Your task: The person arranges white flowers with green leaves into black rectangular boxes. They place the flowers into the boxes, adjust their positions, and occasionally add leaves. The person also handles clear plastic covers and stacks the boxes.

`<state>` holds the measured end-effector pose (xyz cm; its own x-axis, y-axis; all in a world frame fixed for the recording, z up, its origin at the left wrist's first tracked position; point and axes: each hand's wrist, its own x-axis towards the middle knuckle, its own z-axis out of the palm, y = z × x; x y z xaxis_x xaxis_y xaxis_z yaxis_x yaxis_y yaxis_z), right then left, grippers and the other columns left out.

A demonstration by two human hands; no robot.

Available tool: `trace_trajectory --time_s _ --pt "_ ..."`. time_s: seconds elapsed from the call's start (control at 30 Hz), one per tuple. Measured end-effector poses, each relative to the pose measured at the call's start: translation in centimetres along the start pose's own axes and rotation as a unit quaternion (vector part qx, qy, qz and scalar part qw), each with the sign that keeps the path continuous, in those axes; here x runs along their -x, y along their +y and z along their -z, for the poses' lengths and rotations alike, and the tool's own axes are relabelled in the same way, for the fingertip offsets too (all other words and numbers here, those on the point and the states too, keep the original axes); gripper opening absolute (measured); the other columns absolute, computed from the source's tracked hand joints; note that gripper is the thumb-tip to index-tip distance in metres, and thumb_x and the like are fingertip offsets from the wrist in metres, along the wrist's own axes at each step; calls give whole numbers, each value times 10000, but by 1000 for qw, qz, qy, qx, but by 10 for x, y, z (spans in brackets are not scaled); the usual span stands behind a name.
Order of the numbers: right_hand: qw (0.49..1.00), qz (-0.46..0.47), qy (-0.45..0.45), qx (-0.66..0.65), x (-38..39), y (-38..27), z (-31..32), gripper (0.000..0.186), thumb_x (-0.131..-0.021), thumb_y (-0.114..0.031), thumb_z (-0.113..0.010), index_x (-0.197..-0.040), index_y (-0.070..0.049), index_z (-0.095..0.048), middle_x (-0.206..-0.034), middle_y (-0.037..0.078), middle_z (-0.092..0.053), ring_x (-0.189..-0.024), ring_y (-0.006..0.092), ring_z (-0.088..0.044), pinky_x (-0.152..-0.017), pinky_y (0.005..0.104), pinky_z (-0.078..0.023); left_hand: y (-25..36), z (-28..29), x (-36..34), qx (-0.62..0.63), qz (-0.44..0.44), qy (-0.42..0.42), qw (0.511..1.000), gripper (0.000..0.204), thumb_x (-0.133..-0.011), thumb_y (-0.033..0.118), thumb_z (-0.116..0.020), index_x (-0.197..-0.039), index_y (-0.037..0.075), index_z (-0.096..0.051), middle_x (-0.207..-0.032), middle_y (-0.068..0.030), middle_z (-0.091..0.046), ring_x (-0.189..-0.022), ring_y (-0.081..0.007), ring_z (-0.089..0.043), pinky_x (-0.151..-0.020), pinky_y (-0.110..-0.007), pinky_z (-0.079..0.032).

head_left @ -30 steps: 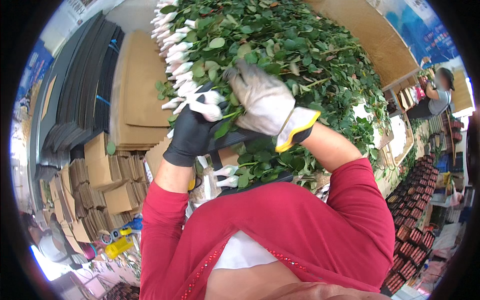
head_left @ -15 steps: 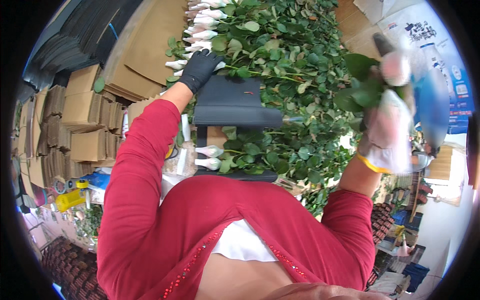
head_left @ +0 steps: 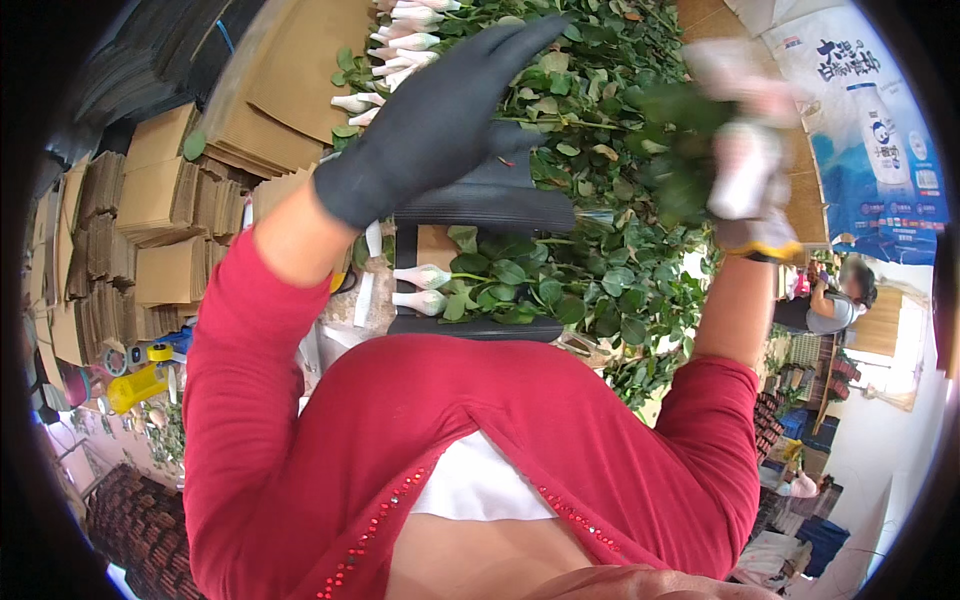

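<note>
My left hand, in a black glove, is raised over the black ribbed sheet with its fingers stretched and nothing in them. At the right my right hand, in a pale glove with a yellow cuff edge, grips leafy roses. Motion smears the pink blooms, and I cannot tell how many stems it holds. On the table, white-sleeved rose buds lie in a row, partly behind my left hand, their leafy stems pointing right. Two sleeved buds rest nearer me.
Flat cardboard sheets and stacks of folded cardboard stand at the left, below dark sheets. A yellow bottle lies lower left. At the right are a blue-and-white printed sheet and another person farther off.
My left hand has lifted off the rose buds and come up and right, fingers spreading. My right hand, still holding the roses, has moved upward and slightly left. Another person shows at the right.
</note>
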<state>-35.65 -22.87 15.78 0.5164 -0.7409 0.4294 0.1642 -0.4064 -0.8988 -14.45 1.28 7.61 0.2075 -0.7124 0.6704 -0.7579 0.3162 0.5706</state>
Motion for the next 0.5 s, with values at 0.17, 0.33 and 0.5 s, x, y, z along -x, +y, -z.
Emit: trace_trajectory --time_s 0.17,0.33,0.5 --pt "848 286 262 361 -29 -140 149 332 -1034 -250 -533 -1319 -110 -629 -1197 139 -687 -1092 247 -671 -921 361 -551 4 -6 156 31 208 -290 934 439 -879 247 -777 -1288 126 -672 -1166 -159 -696 -1042 -347 -677 -862 -428 -547" --pt "892 236 68 381 45 -130 79 378 -965 -174 -575 -1327 -77 -620 -1235 156 -680 -1104 260 -674 -937 369 -552 -45 -45 239 38 188 -240 952 557 -869 206 -790 -1400 162 -629 -1251 -133 -587 -1084 -262 -630 -934 -393 -545" --pt "905 -49 -292 306 142 -13 -37 443 -896 -97 -617 -1335 -44 -612 -1273 173 -672 -1117 274 -678 -954 377 -552 -54 -63 273 157 302 -237 910 687 -822 184 -827 -1461 180 -576 -1118 -138 -590 -1042 -309 -631 -939 -386 -524"
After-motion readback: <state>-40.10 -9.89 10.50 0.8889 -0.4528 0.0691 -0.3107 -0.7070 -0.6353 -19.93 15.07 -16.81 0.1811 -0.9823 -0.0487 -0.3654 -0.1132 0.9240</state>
